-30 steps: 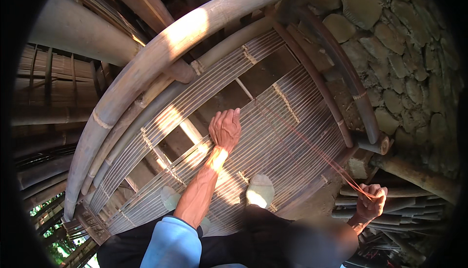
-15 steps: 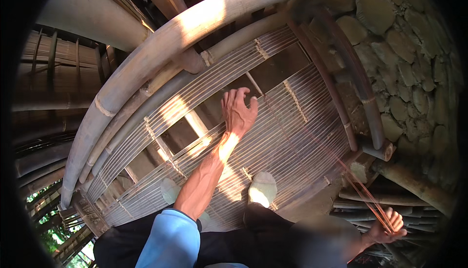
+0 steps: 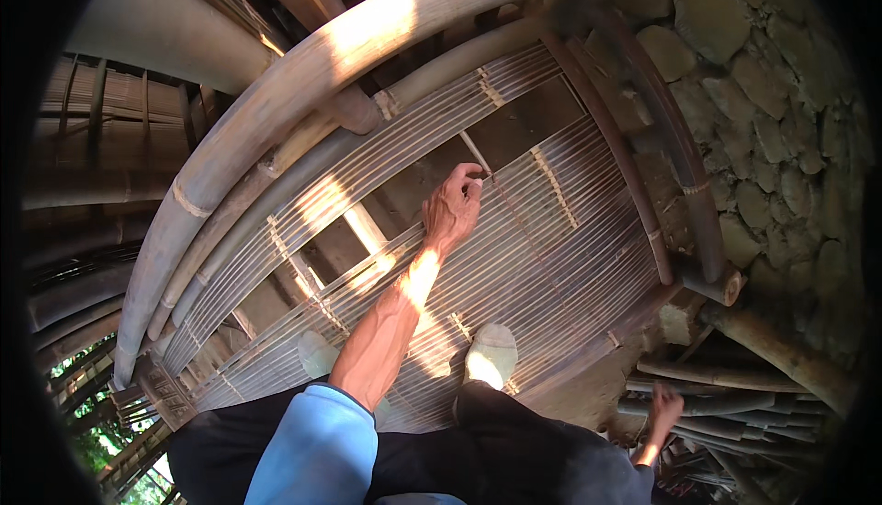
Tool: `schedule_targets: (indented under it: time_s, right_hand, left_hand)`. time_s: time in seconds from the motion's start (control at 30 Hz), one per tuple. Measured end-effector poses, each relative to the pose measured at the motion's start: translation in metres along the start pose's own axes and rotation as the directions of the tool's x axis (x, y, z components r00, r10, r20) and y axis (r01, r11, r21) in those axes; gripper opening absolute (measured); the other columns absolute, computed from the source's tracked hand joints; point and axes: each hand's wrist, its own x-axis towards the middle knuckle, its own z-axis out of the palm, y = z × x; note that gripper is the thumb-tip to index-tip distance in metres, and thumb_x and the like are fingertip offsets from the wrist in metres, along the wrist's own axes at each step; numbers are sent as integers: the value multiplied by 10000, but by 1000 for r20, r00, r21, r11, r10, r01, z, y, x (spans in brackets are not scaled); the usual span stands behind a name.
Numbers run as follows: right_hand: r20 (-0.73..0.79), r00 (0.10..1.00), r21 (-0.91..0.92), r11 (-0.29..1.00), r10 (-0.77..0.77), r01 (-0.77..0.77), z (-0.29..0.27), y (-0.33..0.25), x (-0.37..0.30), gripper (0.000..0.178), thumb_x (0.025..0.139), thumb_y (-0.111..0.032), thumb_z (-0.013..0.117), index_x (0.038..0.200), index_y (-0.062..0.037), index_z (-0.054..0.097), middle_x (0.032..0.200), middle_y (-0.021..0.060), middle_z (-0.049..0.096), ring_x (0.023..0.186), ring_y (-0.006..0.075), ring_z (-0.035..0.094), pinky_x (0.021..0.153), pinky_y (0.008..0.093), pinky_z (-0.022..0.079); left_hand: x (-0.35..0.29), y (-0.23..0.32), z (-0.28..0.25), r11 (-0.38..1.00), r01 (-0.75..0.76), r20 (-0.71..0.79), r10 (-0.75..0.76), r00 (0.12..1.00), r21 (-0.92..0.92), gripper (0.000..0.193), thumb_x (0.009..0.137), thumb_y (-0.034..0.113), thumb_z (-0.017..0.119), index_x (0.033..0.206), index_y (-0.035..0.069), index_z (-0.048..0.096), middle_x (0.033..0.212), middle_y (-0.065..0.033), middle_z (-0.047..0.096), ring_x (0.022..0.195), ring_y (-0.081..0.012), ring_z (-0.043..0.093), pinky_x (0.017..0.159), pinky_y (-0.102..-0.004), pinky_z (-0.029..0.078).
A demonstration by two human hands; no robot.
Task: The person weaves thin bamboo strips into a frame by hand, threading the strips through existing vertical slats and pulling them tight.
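My left hand [image 3: 452, 206] hangs over a wide set of pale stretched strands [image 3: 551, 229] on a bamboo-and-wood frame. Its fingers are curled, with thumb and forefinger drawn together; anything between them is too small to make out. Beside the fingertips lies the end of a thin pale stick [image 3: 477, 152], and a faint reddish thread [image 3: 514, 214] runs across the strands from there. At the lower right, beyond my dark-clothed knee, my right hand [image 3: 665, 408] is closed and slightly blurred. What it holds, if anything, cannot be seen.
A thick curved bamboo pole [image 3: 266, 110] bounds the far left side, and dark wooden bars [image 3: 617, 156] close the right. Cobblestones [image 3: 763, 91] cover the ground on the right. Stacked poles [image 3: 735, 404] lie at the lower right. My feet [image 3: 491, 356] show among the strands.
My right hand has moved left and slightly up; the reddish threads stretched to it from the frame no longer show. My left hand's fingers, spread before, have curled together.
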Motion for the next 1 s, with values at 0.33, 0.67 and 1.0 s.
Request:
schedule_targets:
  time_s: [0.33,0.67,1.0]
  right_hand:
    - [-4,570,189,559,-822,808,230,-402,-54,516,906,-271,770,1335,-33,608,1257,195,612,1210,365,562,1019,461,497]
    - [30,489,321,472,-872,821,262,-378,-50,254,920,-171,701,790,15,587,964,124,521,874,264,473,764,395,426]
    - [333,551,897,77,-765,-436,239,-466,-45,359,1068,-252,501,750,-86,514,644,10,459,717,124,495,1078,431,430]
  left_hand:
    - [18,-10,7,992,52,192,-74,979,118,542,980,430,428,1420,161,594,1352,-132,661,1256,-410,594,1074,-486,432]
    - [18,14,-5,957,167,372,-249,894,237,514,1034,448,408,1365,131,640,1363,-157,648,1291,-339,587,1058,-424,433]
    - [17,-10,-4,998,48,225,-53,973,30,355,1011,413,546,1093,106,706,943,-191,717,955,-424,677,827,-515,500]
